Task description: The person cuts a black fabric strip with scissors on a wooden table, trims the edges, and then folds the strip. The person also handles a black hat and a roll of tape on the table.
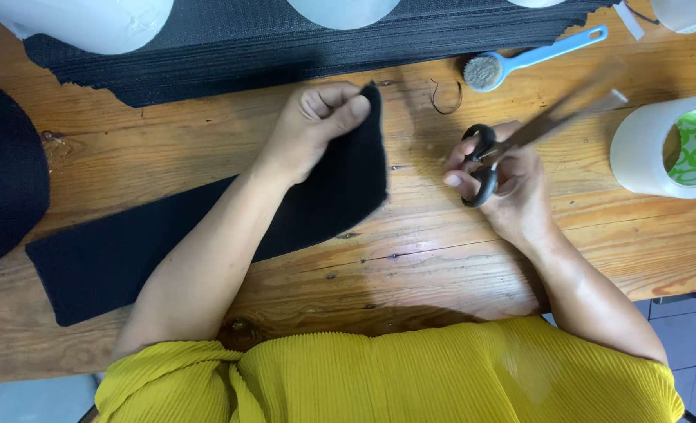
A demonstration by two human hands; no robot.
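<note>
My left hand (320, 117) pinches the top corner of one long, curved strip of black felt (128, 254) lying across the knotty wooden bench (410, 266). At three o'clock, my right hand (500, 176) fingers grip one black-handled pair of scissors (520, 141). Beyond: one blue brush (512, 63), one white tape roll (665, 149).

scissor blades (575, 106) smeared by motion, edges doubled, tips impossible to place. black handles half buried in the right hand (504, 176), fingers through the loops unseen. corner of the black fabric strip (348, 188) pinched inside the left hand (320, 117), so the grip point stays covered; middle of the strip masked by the forearm. white cones (89, 23) along the top cut by the frame edge. dark rounded piece (3, 164) at left cropped too. tape roll (665, 149) clipped at the right edge. thin wire loop (446, 98) on the counter (442, 258) too small to identify.
</note>
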